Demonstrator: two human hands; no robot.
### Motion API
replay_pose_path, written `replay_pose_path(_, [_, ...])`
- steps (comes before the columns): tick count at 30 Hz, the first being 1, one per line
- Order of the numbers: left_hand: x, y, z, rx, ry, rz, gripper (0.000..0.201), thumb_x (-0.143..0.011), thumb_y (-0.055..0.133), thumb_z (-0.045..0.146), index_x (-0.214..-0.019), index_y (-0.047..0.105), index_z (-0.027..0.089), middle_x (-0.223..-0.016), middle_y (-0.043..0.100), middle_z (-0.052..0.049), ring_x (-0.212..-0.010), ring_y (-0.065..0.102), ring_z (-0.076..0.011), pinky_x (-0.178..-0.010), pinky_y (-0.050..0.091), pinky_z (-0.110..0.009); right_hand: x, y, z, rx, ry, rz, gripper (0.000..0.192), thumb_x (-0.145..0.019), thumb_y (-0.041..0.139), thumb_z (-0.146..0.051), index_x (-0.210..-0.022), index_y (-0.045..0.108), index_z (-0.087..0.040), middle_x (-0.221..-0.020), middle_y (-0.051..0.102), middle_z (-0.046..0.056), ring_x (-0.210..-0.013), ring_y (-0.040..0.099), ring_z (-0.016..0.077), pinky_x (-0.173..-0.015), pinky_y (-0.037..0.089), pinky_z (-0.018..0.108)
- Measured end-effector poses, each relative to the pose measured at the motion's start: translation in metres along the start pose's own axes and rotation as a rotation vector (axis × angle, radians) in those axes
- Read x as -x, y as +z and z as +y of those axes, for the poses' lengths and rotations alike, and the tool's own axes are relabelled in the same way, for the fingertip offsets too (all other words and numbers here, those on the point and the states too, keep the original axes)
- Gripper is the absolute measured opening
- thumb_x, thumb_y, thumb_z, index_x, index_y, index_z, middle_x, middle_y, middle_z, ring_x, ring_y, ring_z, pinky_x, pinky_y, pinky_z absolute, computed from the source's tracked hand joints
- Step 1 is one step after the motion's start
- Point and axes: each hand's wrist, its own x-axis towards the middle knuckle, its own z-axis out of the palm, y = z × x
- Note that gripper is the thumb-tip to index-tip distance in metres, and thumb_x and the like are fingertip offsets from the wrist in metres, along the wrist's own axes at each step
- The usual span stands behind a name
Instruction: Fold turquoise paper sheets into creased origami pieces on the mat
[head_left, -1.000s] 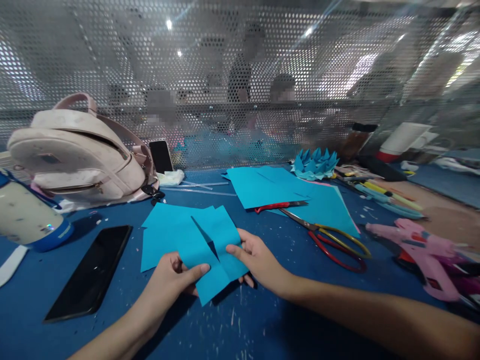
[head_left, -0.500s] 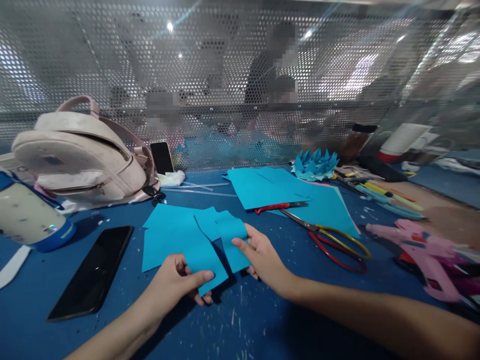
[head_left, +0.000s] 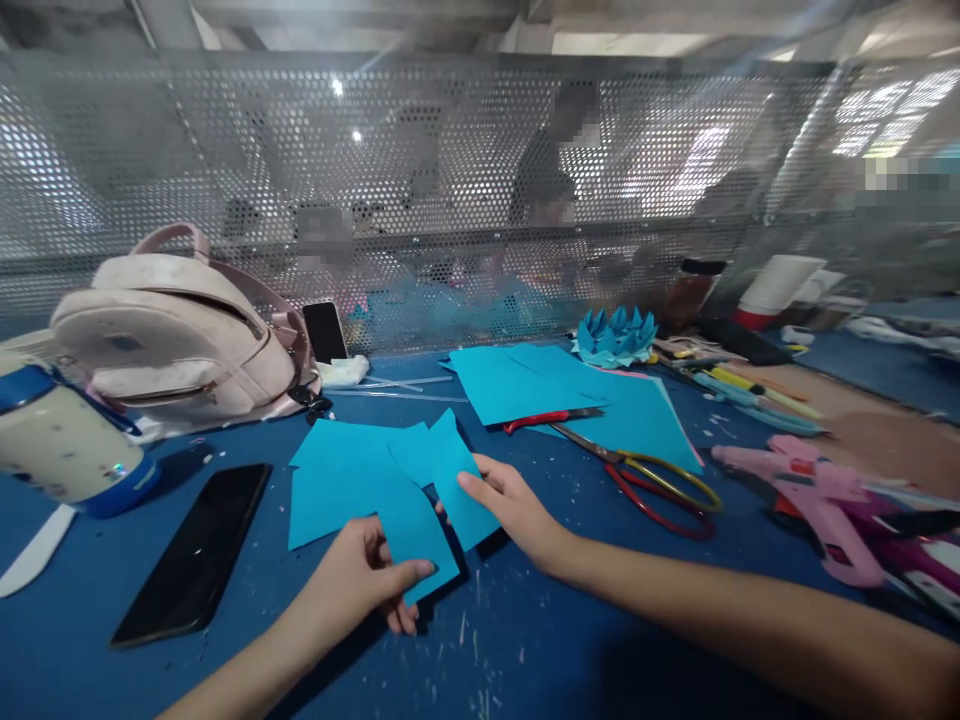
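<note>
The left hand (head_left: 367, 580) is pinching the near corner of one small blue paper piece (head_left: 409, 530), thumb on top and fingers curled beneath, so it is clamped on that piece. The right hand (head_left: 510, 505) is gripping a second small blue paper piece (head_left: 454, 480) at its right edge, thumb lying over the paper and fingers under it, likewise clamped. The two pieces are meeting between the hands, the right one overlapping the left one's far edge; both are flat, plain turquoise, with straight cut sides and pointed corners. Just beyond the left hand one larger blue sheet (head_left: 337, 475) is lying on the blue table (head_left: 525, 640), partly under the two held pieces. Left of the left hand one black phone (head_left: 195, 550) is lying face up, and farther left one white bottle (head_left: 64, 440) with a blue base is resting on its side. Beyond that, one pink backpack (head_left: 180, 330) is sitting, with a second phone (head_left: 326, 332) leaning just beside it. Beyond the right hand a stack of blue sheets (head_left: 555, 390) is spreading out, with one red-handled knife (head_left: 551, 418) and one pair of scissors (head_left: 645, 475) lying on it. Farther off, one folded blue paper flower (head_left: 616, 335) is standing, and to the far right of the right hand one pink glue gun (head_left: 810, 495) is lying.
</note>
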Motion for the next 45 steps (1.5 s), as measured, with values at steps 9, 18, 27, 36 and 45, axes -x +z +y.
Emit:
replay_pose_path(9, [0.003,0.006,-0.006,-0.112,0.044,-0.050,0.014,-0.071,0.064,0.029,-0.069,0.057,0.016,-0.043,0.062,0.002,-0.040,0.062,-0.0158,-0.041,0.044,-0.022,0.001,0.005,-0.006,0.127,0.106,-0.285,0.041,-0.080,0.065,-0.053,-0.092,0.065,-0.014,-0.084,0.066,0.004,-0.081,0.062,0.0196,-0.074,0.051,0.033])
replay_pose_path(18, [0.002,-0.029,0.006,-0.548,0.389,0.123,0.042,-0.095,0.035,0.047,-0.078,0.061,0.018,-0.064,0.069,-0.004,-0.060,0.064,-0.0180,-0.058,0.049,-0.027,-0.013,-0.025,-0.030,0.384,0.097,-0.285,0.057,-0.084,0.063,-0.032,-0.135,0.040,-0.016,-0.105,0.066,0.009,-0.089,0.064,0.0190,-0.075,0.051,0.032])
replay_pose_path(27, [-0.027,-0.103,-0.013,-1.064,0.594,0.423,0.048,-0.085,0.060,0.044,-0.126,0.049,0.021,-0.126,0.058,-0.014,-0.113,0.056,-0.0346,-0.092,0.046,-0.048,-0.020,-0.083,-0.061,1.269,0.125,-0.365,0.068,-0.087,0.054,-0.025,-0.150,0.029,-0.018,-0.148,0.040,0.012,-0.132,0.043,0.0308,-0.104,0.039,0.039])
replay_pose_path(36, [-0.036,-0.116,-0.022,-1.029,0.596,0.386,0.061,-0.084,0.062,0.040,-0.136,0.033,0.024,-0.116,0.062,-0.010,-0.110,0.059,-0.0296,-0.093,0.045,-0.043,-0.018,-0.096,-0.080,1.449,0.122,-0.271,0.064,-0.085,0.055,-0.017,-0.146,0.037,-0.022,-0.144,0.047,0.008,-0.125,0.050,0.0303,-0.096,0.045,0.038])
replay_pose_path(45, [-0.034,-0.120,-0.025,-1.058,0.532,0.442,0.074,-0.080,0.064,0.054,-0.138,0.034,0.019,-0.126,0.055,-0.017,-0.115,0.052,-0.0367,-0.092,0.042,-0.048,-0.015,-0.093,-0.088,1.423,0.162,-0.289,0.070,-0.082,0.059,-0.015,-0.147,0.035,-0.022,-0.138,0.053,0.010,-0.120,0.054,0.0303,-0.090,0.047,0.036])
